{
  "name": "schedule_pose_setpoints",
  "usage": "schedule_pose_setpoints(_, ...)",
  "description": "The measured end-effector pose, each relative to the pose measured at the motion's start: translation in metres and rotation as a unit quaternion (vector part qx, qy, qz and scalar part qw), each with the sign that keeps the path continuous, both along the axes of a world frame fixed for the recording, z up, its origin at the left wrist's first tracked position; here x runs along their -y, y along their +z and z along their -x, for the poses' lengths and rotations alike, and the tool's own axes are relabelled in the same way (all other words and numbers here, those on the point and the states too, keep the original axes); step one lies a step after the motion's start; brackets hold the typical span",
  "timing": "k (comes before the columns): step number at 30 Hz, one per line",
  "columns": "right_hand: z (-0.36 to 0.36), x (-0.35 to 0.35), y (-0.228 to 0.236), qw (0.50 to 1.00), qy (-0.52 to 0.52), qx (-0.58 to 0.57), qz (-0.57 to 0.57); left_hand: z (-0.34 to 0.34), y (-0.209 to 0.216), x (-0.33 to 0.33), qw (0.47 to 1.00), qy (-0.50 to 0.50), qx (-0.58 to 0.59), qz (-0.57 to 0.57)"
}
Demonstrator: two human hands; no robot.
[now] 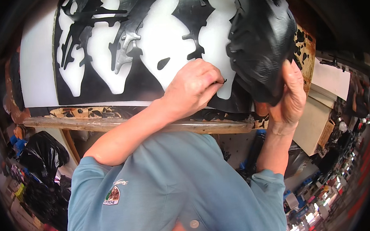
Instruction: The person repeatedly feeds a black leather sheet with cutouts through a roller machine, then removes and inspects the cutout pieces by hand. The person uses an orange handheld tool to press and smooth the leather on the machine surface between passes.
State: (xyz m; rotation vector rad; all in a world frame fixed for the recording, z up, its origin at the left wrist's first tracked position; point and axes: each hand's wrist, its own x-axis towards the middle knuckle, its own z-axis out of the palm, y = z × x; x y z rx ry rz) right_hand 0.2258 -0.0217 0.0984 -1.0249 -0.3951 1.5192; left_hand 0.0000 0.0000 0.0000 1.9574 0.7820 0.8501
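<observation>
Across the upper half of the frame lies a white flat board (37, 61) carrying a thin black cut-out sheet with leaf-like openings (102, 84); both rest on a worn wooden tabletop (109, 122) whose paint-spattered edge runs from centre left to centre right. At the middle of the frame the left hand (191, 87) is clenched, its fingertips pinching a narrow strip of the black sheet just beside a white opening. At the upper right, the right hand (292, 96) grips from below a crumpled wad of peeled black textured film (259, 43), which hangs over the sheet's right edge. A bulging black plastic bag (41, 156) sits at the lower left below the tabletop. Pale boards (316, 120) lean at the right, and blurred, cluttered coloured goods fill the lower right corner.
</observation>
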Motion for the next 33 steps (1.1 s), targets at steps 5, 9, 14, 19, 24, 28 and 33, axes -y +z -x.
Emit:
schedule_pose_setpoints(5, 0.024, 0.008, 0.002, 0.99, 0.029, 0.136, -0.008, 0.018, 0.033, -0.009, 0.986, 0.08, 0.11, 0.093)
schedule_pose_setpoints(9, 0.038, 0.01, 0.003, 0.987, 0.043, 0.151, -0.035, 0.013, 0.054, -0.015, 0.989, 0.087, 0.117, 0.014)
schedule_pose_setpoints(14, 0.043, 0.011, 0.005, 0.977, 0.048, 0.197, -0.069, 0.005, 0.058, -0.025, 0.986, 0.08, 0.139, -0.052)
schedule_pose_setpoints(19, 0.05, 0.012, -0.006, 0.975, 0.036, 0.199, -0.093, 0.012, 0.05, -0.033, 0.985, 0.04, 0.16, -0.044)
schedule_pose_setpoints(24, 0.056, 0.011, -0.011, 0.977, 0.026, 0.188, -0.098, 0.02, 0.044, -0.039, 0.987, 0.039, 0.151, -0.025)
schedule_pose_setpoints(28, 0.061, 0.013, -0.012, 0.984, 0.012, 0.168, -0.065, 0.02, 0.044, -0.038, 0.984, 0.118, 0.128, 0.042)
schedule_pose_setpoints(33, 0.057, 0.011, -0.013, 0.974, -0.011, 0.214, -0.075, 0.031, 0.045, -0.055, 0.913, 0.273, 0.19, 0.237)
